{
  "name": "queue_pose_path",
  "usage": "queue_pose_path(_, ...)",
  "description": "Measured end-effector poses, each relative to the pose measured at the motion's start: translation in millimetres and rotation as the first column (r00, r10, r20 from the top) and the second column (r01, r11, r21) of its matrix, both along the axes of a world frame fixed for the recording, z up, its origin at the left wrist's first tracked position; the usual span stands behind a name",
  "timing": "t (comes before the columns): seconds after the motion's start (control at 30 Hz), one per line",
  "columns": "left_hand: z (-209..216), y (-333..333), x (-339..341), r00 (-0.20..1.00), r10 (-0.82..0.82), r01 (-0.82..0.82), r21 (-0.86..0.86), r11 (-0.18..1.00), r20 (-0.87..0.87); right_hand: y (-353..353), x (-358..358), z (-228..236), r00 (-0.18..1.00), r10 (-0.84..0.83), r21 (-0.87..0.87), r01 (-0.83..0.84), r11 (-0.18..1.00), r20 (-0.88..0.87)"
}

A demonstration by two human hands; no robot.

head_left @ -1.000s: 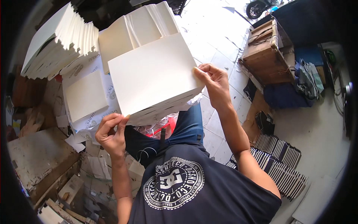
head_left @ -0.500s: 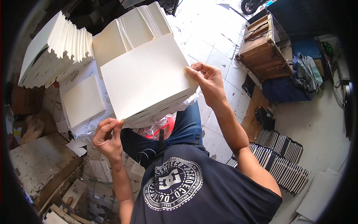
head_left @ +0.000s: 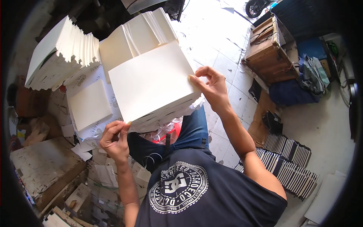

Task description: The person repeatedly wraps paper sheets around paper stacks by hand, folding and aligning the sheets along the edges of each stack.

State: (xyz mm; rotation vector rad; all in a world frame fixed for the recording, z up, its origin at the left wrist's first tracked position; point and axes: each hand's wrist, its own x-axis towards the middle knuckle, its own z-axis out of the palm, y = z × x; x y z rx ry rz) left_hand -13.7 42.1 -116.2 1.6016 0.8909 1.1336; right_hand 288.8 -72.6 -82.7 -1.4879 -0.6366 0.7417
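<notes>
The left hand (head_left: 115, 140) pinches the near-left corner of a smooth, blocky cream paper stack (head_left: 151, 81) at mid-frame; the right hand (head_left: 212, 89) lays its thumb on the right edge, its finger grip hard to tell. Left of centre, a flat pad (head_left: 90, 104) lies on printed wrapping (head_left: 89, 77). Ragged-edged sheets (head_left: 62, 56) crowd upper left; a scuffed wooden cabinet (head_left: 270, 62) stands upper right.
</notes>
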Motion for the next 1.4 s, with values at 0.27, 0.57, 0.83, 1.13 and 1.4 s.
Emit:
queue_pose_path(0.27,-1.6,2.2,3.7,0.999,-0.019,0.018,0.019,1.000,0.037,20.2,-138.2,29.6,0.265,0.397,-0.302,-0.335,0.892,0.879)
queue_pose_path(0.57,38.5,25.4,8.8,0.928,-0.154,0.305,0.454,0.837,-0.340,-49.0,-38.3,2.6,0.224,0.280,-0.296,0.041,0.954,0.934)
queue_pose_path(0.83,55.3,47.4,-1.0,0.795,-0.307,0.583,0.522,0.622,-0.522,18.7,-74.2,32.3,0.108,0.438,-0.392,-0.295,0.871,0.892)
queue_pose_path(1.13,84.4,-2.0,17.8,0.977,0.110,-0.191,0.524,0.830,0.182,31.2,-90.8,115.8,0.777,-0.096,0.388,-0.200,0.900,0.622)
queue_pose_path(1.4,87.9,11.4,37.2,0.973,-0.081,0.106,-0.105,0.989,0.216,4.9,-50.5,71.6,0.974,-0.219,0.419,0.220,0.881,-0.052)
